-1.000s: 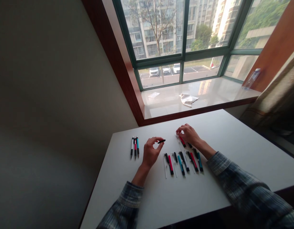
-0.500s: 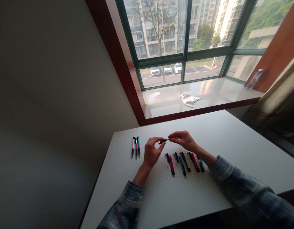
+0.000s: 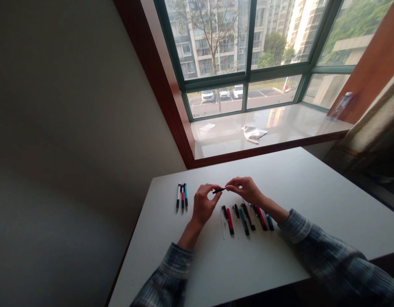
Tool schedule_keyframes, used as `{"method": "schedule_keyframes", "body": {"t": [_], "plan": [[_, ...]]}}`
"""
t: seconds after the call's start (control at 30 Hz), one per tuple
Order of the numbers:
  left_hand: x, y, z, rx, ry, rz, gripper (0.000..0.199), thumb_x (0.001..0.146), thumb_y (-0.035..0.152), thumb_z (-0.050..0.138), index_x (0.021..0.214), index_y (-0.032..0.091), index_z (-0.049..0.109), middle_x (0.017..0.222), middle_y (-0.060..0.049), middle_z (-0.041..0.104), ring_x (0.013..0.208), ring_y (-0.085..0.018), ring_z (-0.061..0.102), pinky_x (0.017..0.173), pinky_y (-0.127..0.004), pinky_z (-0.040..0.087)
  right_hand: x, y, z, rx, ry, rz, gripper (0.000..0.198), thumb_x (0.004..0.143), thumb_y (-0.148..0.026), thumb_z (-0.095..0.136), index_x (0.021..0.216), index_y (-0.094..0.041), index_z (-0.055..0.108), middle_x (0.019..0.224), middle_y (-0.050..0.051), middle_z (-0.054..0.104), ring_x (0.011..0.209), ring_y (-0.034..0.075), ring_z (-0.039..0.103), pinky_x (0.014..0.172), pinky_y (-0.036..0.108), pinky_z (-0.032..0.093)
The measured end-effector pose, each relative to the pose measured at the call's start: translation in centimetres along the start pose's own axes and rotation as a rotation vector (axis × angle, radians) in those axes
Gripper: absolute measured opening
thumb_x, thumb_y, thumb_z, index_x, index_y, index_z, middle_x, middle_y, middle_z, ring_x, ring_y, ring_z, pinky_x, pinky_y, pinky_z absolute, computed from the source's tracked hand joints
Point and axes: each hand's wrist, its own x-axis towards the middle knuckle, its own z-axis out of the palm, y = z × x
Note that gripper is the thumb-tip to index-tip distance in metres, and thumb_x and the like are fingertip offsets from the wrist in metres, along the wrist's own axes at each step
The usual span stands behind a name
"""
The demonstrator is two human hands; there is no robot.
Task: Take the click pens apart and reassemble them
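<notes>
Between the thumb and index finger of my left hand [image 3: 203,204] is a short black pen part [image 3: 218,190], held slightly tilted above the table. My right hand [image 3: 247,188] pinches at its right end, on a small pen part too tiny to make out clearly. Below my hands lie loose pen pieces in a row: a red barrel [image 3: 230,221], a teal barrel [image 3: 244,221], black upper sections such as this one [image 3: 237,211], and thin clear refills [image 3: 222,224]. My right wrist hangs over the right end of the row.
Three whole pens [image 3: 182,198], white, red and blue, lie side by side on the white table [image 3: 164,238], left of my hands. On the windowsill are a crumpled white cloth [image 3: 253,133], a small clear packet [image 3: 207,127] and a clear bottle [image 3: 341,106].
My right fingers have shifted very slightly at the end of the black pen part. My left hand and the laid-out pieces stay in place.
</notes>
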Motion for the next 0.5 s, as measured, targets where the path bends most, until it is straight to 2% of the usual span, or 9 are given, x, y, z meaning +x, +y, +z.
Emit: {"method": "schedule_keyframes", "body": {"t": [0.1,0.23,0.37,0.5], "plan": [[0.02,0.12,0.01,-0.003,-0.013,0.005,0.01,0.093,0.027,0.069,0.101,0.025,0.073,0.098,-0.004,0.076,0.094,-0.024,0.066,0.083,-0.042,0.055,-0.05,-0.32,-0.17,-0.116,-0.019,-0.004,0.038,0.101,-0.052,0.056,0.09,-0.023,0.078,0.08,0.004,0.077,0.071,0.02,0.068,0.071,0.033,0.052],[0.0,0.18,0.02,-0.002,-0.022,0.003,0.009,0.093,0.027,0.069,0.101,0.025,0.073,0.098,-0.004,0.075,0.094,-0.025,0.066,0.083,-0.043,0.054,-0.02,-0.64,-0.24,-0.057,-0.029,-0.009,0.034,0.097,-0.054,0.061,0.103,-0.023,0.073,0.086,0.004,0.076,0.072,0.018,0.066,0.066,0.03,0.05],[0.0,0.17,0.01,-0.005,-0.028,0.01,0.009,0.093,0.027,0.069,0.101,0.025,0.073,0.099,-0.004,0.076,0.094,-0.025,0.066,0.084,-0.043,0.054,-0.14,-0.85,-0.13,-0.111,-0.061,-0.018,0.036,0.099,-0.053,0.056,0.094,-0.022,0.072,0.077,0.003,0.072,0.065,0.016,0.06,0.063,0.028,0.047],[0.01,0.2,-0.02,-0.008,-0.033,0.009,0.01,0.093,0.029,0.07,0.101,0.024,0.073,0.098,-0.005,0.076,0.095,-0.025,0.066,0.084,-0.042,0.053,-0.25,-1.01,-0.05,-0.12,-0.091,-0.036,0.035,0.099,-0.052,0.057,0.095,-0.021,0.07,0.076,0.002,0.071,0.064,0.014,0.058,0.062,0.026,0.045]]}}
